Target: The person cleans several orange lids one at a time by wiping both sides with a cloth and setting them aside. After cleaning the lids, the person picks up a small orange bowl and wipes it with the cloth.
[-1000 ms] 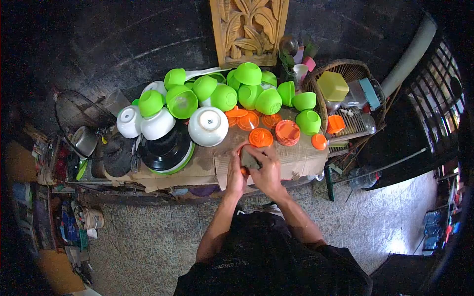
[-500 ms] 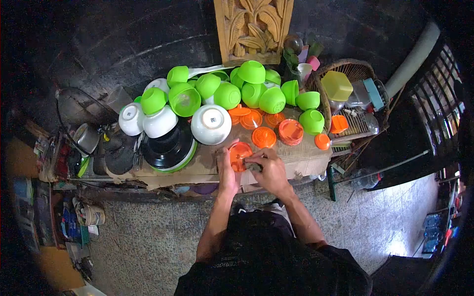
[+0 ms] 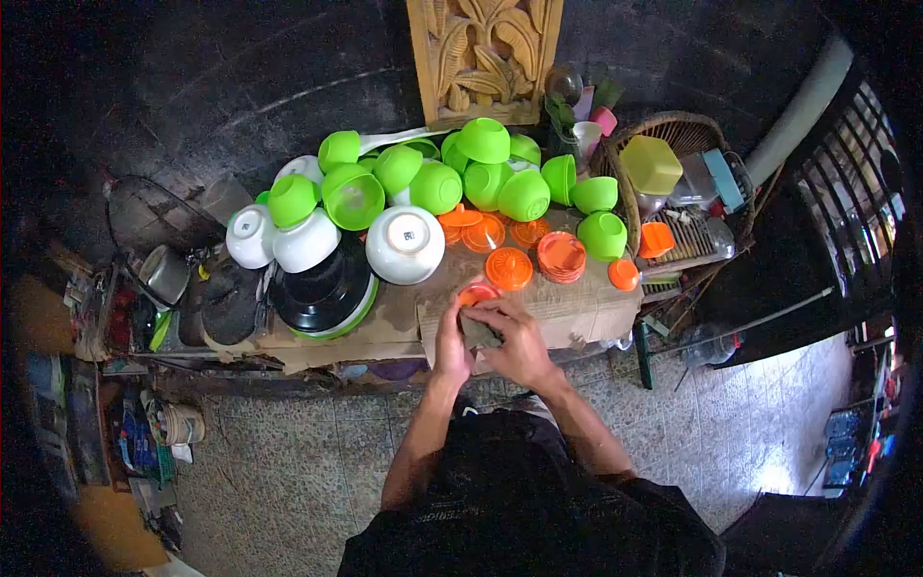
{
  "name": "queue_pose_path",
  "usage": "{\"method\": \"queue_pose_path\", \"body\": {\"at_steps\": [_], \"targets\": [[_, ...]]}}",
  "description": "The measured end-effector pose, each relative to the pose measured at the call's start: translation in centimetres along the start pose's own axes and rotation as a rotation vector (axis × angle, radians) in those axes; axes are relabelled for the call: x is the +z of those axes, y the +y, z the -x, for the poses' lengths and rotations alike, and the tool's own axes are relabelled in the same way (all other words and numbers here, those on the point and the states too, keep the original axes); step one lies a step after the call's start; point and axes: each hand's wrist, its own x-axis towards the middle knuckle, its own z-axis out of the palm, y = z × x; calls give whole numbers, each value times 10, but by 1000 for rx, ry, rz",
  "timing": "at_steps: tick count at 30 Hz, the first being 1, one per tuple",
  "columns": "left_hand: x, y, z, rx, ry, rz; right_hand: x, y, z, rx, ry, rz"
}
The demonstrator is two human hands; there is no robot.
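Observation:
An orange lid is gripped at its left side by my left hand, over the front edge of the cardboard-covered counter. My right hand is closed on a dark grey-green cloth and presses it against the near part of the lid, hiding that part. Just beyond my hands lie a ribbed orange lid and a stack of orange lids. To the left, a large white bowl rests upside down.
Several green bowls are heaped along the back. Black plates lie at the left. On the right stands a wicker basket with a yellow container. A carved wooden panel leans on the dark wall.
My right hand has moved left with the cloth, across the near part of the lid. More of the cloth shows and less of the lid does.

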Motion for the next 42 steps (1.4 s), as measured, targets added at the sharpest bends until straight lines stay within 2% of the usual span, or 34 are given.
{"method": "queue_pose_path", "body": {"at_steps": [5,9,13,17,19,20,22,23,25,28,32,37,42], "targets": [[1,10,6,79,56,39,-4,-3,9,-15,-85,45],[-4,6,8,54,77,81,-9,2,11,-16,-106,127],[-1,14,6,24,109,55,-13,2,15,-57,-65,79],[-22,13,5,-94,38,77,-23,8,18,3,91,-30],[-18,13,2,-85,-142,29,-25,14,15,46,140,-49],[-14,11,2,-88,-147,30,-25,17,14,131,196,-61],[0,13,5,-142,-13,21,-27,11,7,267,293,-75],[2,10,5,-143,-15,21,-27,10,7,266,295,-75],[3,7,4,-137,44,14,-26,8,6,109,427,132],[5,3,4,-120,134,82,-17,6,18,-28,499,217],[6,6,7,-115,140,54,-14,-7,21,65,339,244],[17,3,8,67,53,163,1,-9,28,114,234,278],[13,3,13,-4,141,160,5,-16,33,44,129,146]]}}
